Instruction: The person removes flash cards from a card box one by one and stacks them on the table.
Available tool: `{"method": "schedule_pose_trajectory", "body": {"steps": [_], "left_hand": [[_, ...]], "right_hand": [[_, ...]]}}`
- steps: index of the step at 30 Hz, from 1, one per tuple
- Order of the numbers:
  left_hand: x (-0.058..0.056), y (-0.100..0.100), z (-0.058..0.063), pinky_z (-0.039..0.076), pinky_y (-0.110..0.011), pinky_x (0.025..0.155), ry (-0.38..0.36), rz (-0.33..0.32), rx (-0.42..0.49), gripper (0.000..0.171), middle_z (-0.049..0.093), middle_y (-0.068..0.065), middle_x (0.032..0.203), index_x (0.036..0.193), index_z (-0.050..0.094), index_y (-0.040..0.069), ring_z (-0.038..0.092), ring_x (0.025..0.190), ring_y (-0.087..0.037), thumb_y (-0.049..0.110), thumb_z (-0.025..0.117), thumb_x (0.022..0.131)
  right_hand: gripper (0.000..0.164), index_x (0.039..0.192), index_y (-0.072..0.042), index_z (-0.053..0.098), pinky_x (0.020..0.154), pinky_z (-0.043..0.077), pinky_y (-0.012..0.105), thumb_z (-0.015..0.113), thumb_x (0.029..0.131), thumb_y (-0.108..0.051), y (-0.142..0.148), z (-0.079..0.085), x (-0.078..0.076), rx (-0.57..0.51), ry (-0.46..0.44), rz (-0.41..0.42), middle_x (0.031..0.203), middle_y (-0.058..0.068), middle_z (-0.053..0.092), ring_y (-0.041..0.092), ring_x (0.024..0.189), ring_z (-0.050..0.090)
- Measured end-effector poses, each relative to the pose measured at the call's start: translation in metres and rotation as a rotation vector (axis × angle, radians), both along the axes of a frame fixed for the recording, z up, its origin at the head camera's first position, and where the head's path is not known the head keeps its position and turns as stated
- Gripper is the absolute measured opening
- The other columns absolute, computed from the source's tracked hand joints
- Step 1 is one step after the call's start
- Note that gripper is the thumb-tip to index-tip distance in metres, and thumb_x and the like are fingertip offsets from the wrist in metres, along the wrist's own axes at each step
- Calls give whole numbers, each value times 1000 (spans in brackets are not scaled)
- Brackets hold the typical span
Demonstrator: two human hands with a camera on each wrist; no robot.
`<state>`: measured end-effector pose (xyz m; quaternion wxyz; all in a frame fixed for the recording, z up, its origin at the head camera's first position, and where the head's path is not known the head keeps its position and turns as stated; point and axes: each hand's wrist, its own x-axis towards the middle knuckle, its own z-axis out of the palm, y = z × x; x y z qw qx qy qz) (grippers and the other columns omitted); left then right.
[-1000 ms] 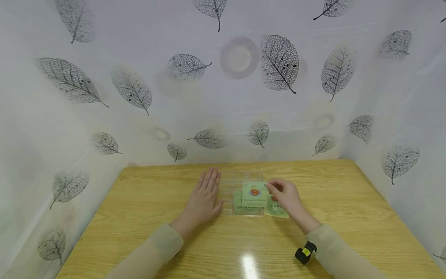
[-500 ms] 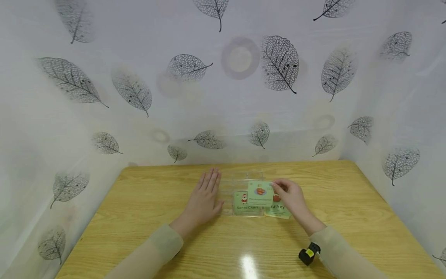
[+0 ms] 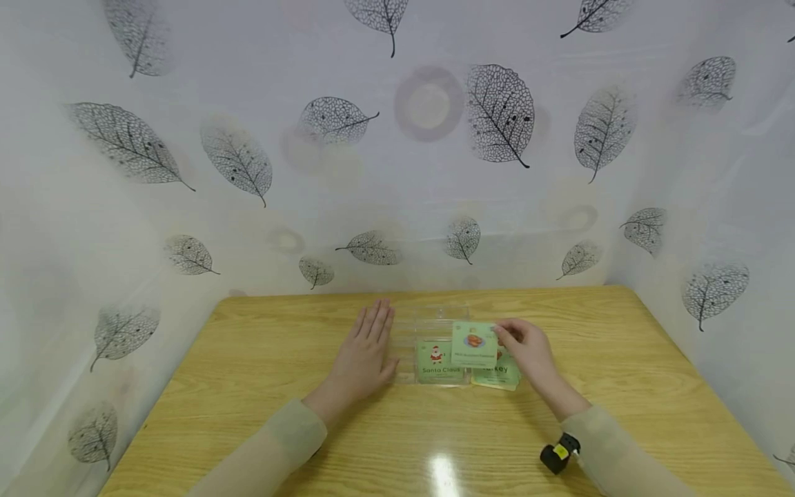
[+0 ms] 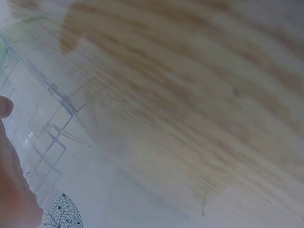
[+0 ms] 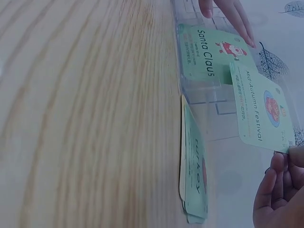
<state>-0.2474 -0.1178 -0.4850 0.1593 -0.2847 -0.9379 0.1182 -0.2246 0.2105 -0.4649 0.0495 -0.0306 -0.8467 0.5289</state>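
My right hand (image 3: 526,350) pinches a green Mid-Autumn Festival card (image 5: 260,107) by its upper right corner, raised in front of a clear plastic tray. A green Santa Claus card (image 3: 440,362) lies in the right part of that clear compartment tray (image 3: 405,378). Just right of the tray is a small pile of green cards with the turkey card (image 3: 496,373) on top, partly covered by the held card in the head view. My left hand (image 3: 363,352) rests with its fingers stretched along the tray's left side.
The wooden table (image 3: 261,359) reaches back to a pale curtain (image 3: 397,172) printed with dark leaf skeletons. A black wrist camera (image 3: 555,453) is strapped at the right sleeve.
My right hand has moved to the right with the Mid-Autumn Festival card, from in front of the Santa Claus card toward the turkey pile. The left hand has stayed in place.
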Motion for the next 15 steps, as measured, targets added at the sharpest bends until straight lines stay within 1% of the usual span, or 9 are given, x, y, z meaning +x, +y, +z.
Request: {"method": "schedule_pose_trajectory", "body": {"steps": [4,10,13,15], "left_hand": [[1,0,0,22,-48,136,-2,-1,7,90,19,-23,176,166,24,-5,21,165,-37,55,52,105],[1,-1,-1,23,-48,136,-1,-6,23,90,18,-23,176,166,23,-5,23,165,-37,54,53,104],[1,-1,-1,24,-48,136,-3,-8,35,90,19,-23,176,166,24,-5,23,164,-37,54,54,104],[1,-1,-1,23,-48,136,-4,-3,25,90,18,-22,177,166,23,-4,22,165,-37,54,53,104]], "right_hand": [[26,123,9,70,65,54,19,60,108,-10,3,1,1,11,-7,-14,97,16,72,18,84,64],[27,123,9,70,69,56,19,60,108,-11,8,-2,0,14,-13,-24,102,17,73,13,85,64],[26,121,9,70,70,57,19,60,108,-11,10,-4,0,15,-7,-25,101,16,73,13,84,65],[26,121,9,70,69,57,20,60,108,-11,12,-4,0,16,-4,-26,99,15,73,13,84,66]]}}
